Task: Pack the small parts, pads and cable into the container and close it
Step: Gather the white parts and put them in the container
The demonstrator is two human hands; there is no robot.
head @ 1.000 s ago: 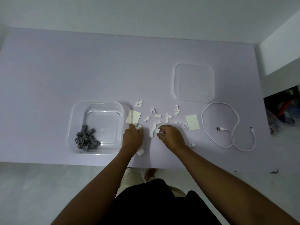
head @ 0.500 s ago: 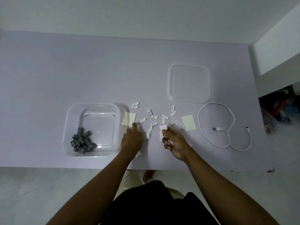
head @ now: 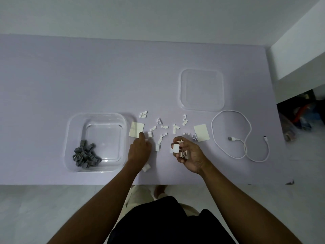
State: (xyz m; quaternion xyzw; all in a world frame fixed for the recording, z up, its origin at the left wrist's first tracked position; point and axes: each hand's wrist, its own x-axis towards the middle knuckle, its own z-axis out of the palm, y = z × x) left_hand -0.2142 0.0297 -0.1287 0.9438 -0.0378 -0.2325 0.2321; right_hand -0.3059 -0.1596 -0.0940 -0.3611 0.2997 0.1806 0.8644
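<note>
A clear square container (head: pixel 95 118) stands open at the left with a heap of grey clips (head: pixel 85 156) in its near-left corner. Small white clips (head: pixel 164 127) lie scattered on the table between my hands and the lid. My left hand (head: pixel 139 150) rests palm down with its fingertips at the lower edge of a cream pad (head: pixel 136 129) beside the container. My right hand (head: pixel 187 153) is turned palm up and holds several white clips. A second cream pad (head: pixel 201 132) lies to the right. The white cable (head: pixel 246 136) lies looped further right.
The clear lid (head: pixel 202 89) lies flat at the back right. One white clip (head: pixel 146 167) sits near the table's front edge under my left wrist. The lilac table (head: pixel 70 76) ends at the right by a white ledge with clutter (head: pixel 299 117) below.
My right hand has lifted off the table and turned palm up with white clips gathered in it. My left hand has shifted slightly toward the left pad.
</note>
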